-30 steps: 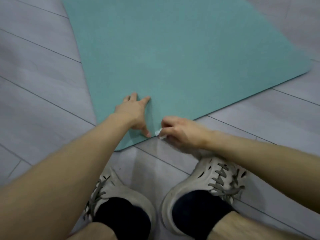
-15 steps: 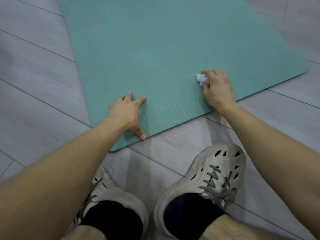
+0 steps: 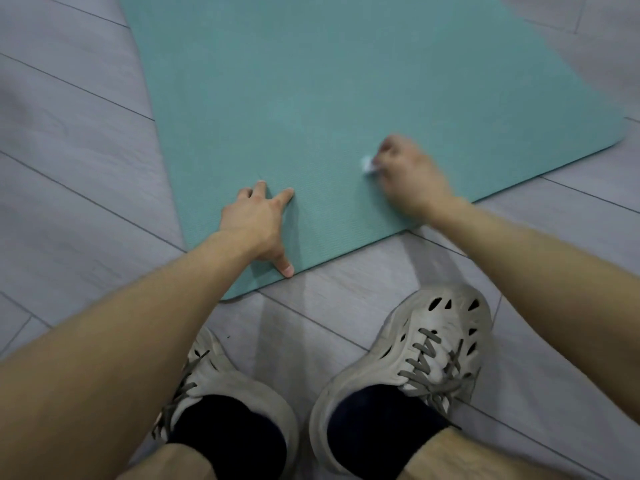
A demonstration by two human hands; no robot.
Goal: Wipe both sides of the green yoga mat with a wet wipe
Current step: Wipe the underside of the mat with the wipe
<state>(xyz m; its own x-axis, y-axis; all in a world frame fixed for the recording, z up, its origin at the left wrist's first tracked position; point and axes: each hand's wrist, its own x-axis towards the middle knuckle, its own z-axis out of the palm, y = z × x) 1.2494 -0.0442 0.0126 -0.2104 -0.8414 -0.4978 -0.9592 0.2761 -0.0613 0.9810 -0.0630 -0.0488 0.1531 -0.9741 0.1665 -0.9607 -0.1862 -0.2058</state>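
So our right grip (image 3: 405, 171) is curled tight round the wadded wet wipe (image 3: 367, 165), pressing it on the green yoga mat (image 3: 346, 81) near its close edge. Left grip (image 3: 258, 223), flat and spread, pins the mat at the wipe's 8 o'clock. Mat's long axis runs off toward 12 o'clock.

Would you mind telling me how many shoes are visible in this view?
2. The right shoe stands on the floor just short of the near edge of the yoga mat; the left shoe is beside it, partly hidden under the left forearm.
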